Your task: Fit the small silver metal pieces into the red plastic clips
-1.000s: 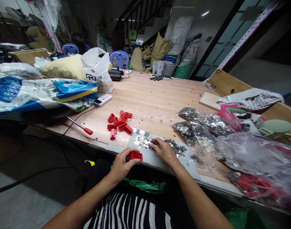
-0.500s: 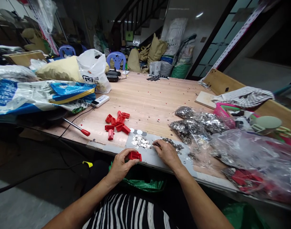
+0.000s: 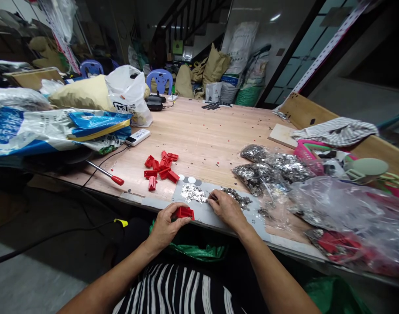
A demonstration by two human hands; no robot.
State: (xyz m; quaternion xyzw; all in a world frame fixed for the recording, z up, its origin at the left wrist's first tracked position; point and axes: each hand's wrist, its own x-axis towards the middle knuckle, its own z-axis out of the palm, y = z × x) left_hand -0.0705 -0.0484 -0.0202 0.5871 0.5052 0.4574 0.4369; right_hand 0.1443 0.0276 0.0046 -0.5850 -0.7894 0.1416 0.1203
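Observation:
My left hand [image 3: 166, 226] is closed around a red plastic housing [image 3: 185, 213], held at the table's front edge with its hollow side showing. My right hand [image 3: 228, 209] pinches a thin, dark pointed tool [image 3: 211, 195], perhaps tweezers; the fingers hide most of it. Its tip lies just right of a pile of small shiny metal pieces [image 3: 193, 193] on a grey mat [image 3: 202, 214]. Beyond the right hand's knuckles lies a darker heap of small metal parts [image 3: 239, 199]. Several more red housings [image 3: 163, 165] are heaped at the left, beyond my left hand.
Clear bags of metal parts [image 3: 256, 176] and a large plastic bag [image 3: 343, 205] crowd the right side, near a pink basket [image 3: 306, 150]. A red-tipped lever [image 3: 116, 179] sticks out at the left, below a white device [image 3: 138, 137]. A green bag [image 3: 202, 252] hangs under the table edge.
The right hand's fingers and the thin tool have shifted very slightly at the edge of the shiny pile. My left hand keeps the red housing in nearly the same place.

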